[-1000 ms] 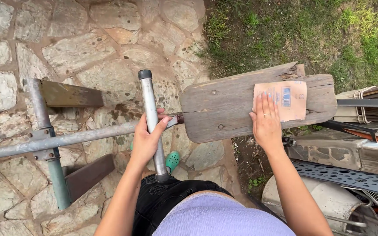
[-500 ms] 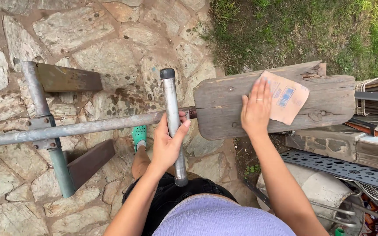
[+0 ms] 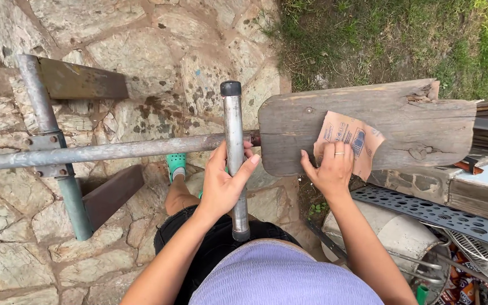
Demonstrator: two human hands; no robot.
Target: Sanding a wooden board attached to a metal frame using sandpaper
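R hand (image 3: pixel 332 169), flat and pressing sandpaper sheet (image 3: pixel 348 142), had slid toward weathered plank's (image 3: pixel 379 116) near end, prob. mid-sanding stroke; L hand (image 3: pixel 225 183) stayed clamped on vertical steel pipe (image 3: pixel 234 141).

I note the wooden board (image 3: pixel 368 127) lying right of the upright pipe (image 3: pixel 234 158), which crosses over the horizontal pipe (image 3: pixel 103 151). A sheet of sandpaper (image 3: pixel 348 138) lies on the board, under my right hand (image 3: pixel 330 169). My left hand (image 3: pixel 224 183) sits on the upright pipe. A perforated metal panel (image 3: pixel 425 209) lies below the board.
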